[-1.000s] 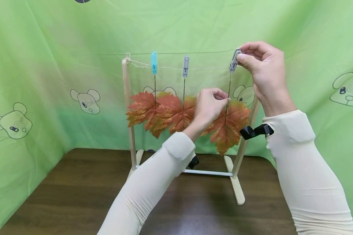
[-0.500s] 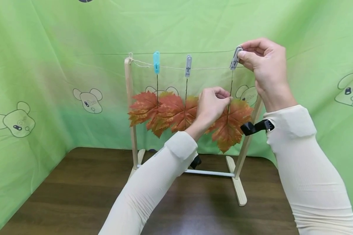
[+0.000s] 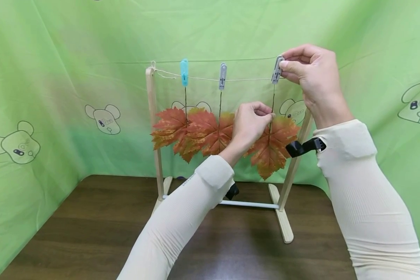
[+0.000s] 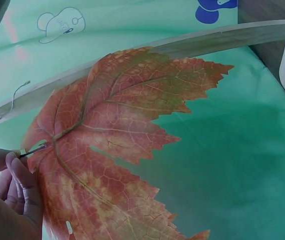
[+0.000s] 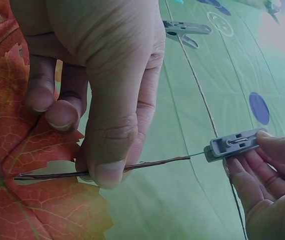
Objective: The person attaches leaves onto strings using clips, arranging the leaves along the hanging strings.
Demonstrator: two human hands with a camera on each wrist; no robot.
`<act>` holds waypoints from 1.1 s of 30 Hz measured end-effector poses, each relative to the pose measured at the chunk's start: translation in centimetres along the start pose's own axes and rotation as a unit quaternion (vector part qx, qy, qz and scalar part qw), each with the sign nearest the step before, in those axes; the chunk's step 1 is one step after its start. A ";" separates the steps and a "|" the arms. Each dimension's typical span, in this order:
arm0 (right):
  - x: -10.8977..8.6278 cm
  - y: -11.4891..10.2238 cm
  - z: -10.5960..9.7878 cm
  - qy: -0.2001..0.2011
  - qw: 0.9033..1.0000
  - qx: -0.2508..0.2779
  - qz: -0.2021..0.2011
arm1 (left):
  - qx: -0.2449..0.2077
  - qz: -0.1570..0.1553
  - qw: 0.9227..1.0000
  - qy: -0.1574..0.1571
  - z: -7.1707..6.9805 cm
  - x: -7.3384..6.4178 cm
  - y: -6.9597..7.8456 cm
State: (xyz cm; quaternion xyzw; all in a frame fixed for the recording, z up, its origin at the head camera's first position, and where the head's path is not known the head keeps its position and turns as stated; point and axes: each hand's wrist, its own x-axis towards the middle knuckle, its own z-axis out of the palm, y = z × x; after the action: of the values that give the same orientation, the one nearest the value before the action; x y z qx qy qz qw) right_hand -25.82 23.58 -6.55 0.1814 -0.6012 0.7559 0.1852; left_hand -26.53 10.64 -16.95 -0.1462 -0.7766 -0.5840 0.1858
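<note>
My right hand (image 3: 316,77) pinches a grey clothespin (image 3: 277,70) at the right part of the string (image 3: 246,79). Below it hangs an orange-red artificial maple leaf (image 3: 271,146), and my left hand (image 3: 250,122) pinches its dark stem (image 5: 155,163) between thumb and finger. In the right wrist view, a thin wire runs from the stem's tip to the clothespin's jaws. Two more leaves hang to the left, one under a blue clothespin (image 3: 184,72), the other under a second grey clothespin (image 3: 222,76). My left hand partly covers the middle leaf (image 3: 210,132).
A wooden frame with a left post (image 3: 157,167), a right post (image 3: 289,179) and a white bottom bar (image 3: 250,203) carries the string. It stands on a dark wooden table (image 3: 73,233). Green cloth (image 3: 119,35) with cartoon animal heads surrounds the table.
Both hands keep their pinch on the clothespin and the leaf stem. The clothespin stands slightly more upright than before. The head view has shifted a little.
</note>
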 end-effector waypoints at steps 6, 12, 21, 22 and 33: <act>0.1 0.0 0.0 -0.007 1.000 -0.012 0.013 | -0.001 -0.004 1.000 0.004 0.0 -0.1 -0.1; 0.1 0.0 -0.1 -0.013 1.000 -0.018 0.019 | -0.003 -0.001 1.000 0.002 -0.1 -0.1 -0.1; 0.1 0.2 -0.2 -0.020 0.999 -0.030 0.033 | -0.006 -0.004 1.000 0.006 -0.1 -0.1 0.0; 0.1 0.2 -0.2 -0.019 0.999 -0.031 0.033 | -0.005 -0.006 1.000 0.006 -0.1 -0.1 0.1; -0.1 0.2 -0.2 -0.017 0.999 -0.033 0.040 | -0.015 -0.002 1.000 0.005 -0.2 -0.2 0.3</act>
State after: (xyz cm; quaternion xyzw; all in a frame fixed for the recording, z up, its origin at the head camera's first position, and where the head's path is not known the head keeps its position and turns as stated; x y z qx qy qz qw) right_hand -25.86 23.72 -6.74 0.1638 -0.6358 0.7390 0.1509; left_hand -26.22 10.55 -16.75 -0.1450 -0.7670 -0.5966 0.1865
